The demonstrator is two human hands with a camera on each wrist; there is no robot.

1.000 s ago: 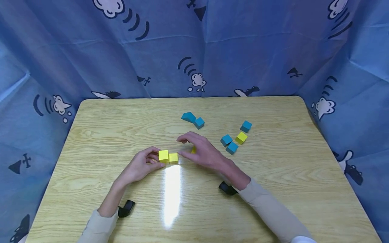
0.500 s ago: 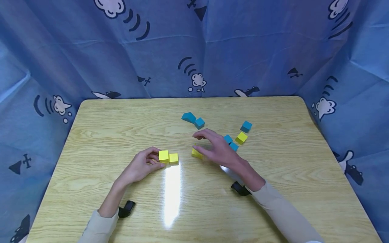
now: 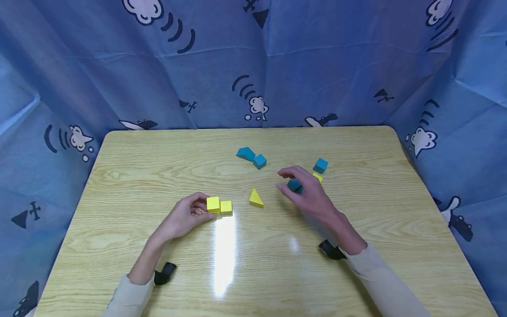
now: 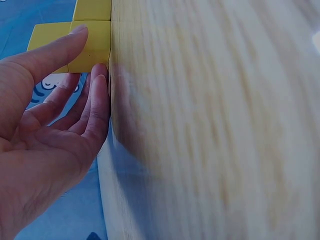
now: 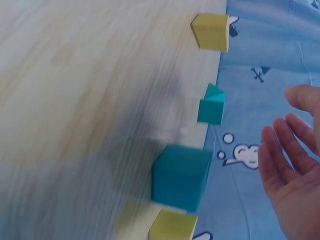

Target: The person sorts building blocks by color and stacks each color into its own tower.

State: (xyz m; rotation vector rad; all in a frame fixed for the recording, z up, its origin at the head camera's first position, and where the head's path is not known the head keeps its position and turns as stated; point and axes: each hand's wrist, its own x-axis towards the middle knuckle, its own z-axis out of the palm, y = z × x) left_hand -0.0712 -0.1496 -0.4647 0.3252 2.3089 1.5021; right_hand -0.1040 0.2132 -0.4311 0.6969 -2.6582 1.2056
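Observation:
My left hand [image 3: 182, 215] holds a small stack of yellow cubes between thumb and fingers, the upper cube [image 3: 213, 204] showing from above. In the left wrist view the thumb lies across the lower cube [image 4: 92, 47]. Another yellow cube [image 3: 226, 208] sits against the stack's right side. My right hand [image 3: 306, 191] hovers with parted fingers over two blue cubes [image 3: 294, 184], partly covering them. Nothing is in its grasp; in the right wrist view, a blue cube [image 5: 180, 177] and a yellow cube [image 5: 172, 227] stand apart from the fingers [image 5: 280, 155].
A yellow triangular block [image 3: 256, 198] lies between the hands. Farther back are a blue triangular block [image 3: 246, 153] and a blue cube [image 3: 259, 161]. Past the right hand stand a yellow cube [image 3: 317, 177] and a blue cube [image 3: 320, 165]. A blue patterned cloth [image 3: 222, 66] encloses the wooden table [image 3: 158, 154].
My right hand has moved away from the yellow cubes, rightward past the yellow triangular block to over the blue cubes. The triangular block is uncovered now. My left hand has stayed in place.

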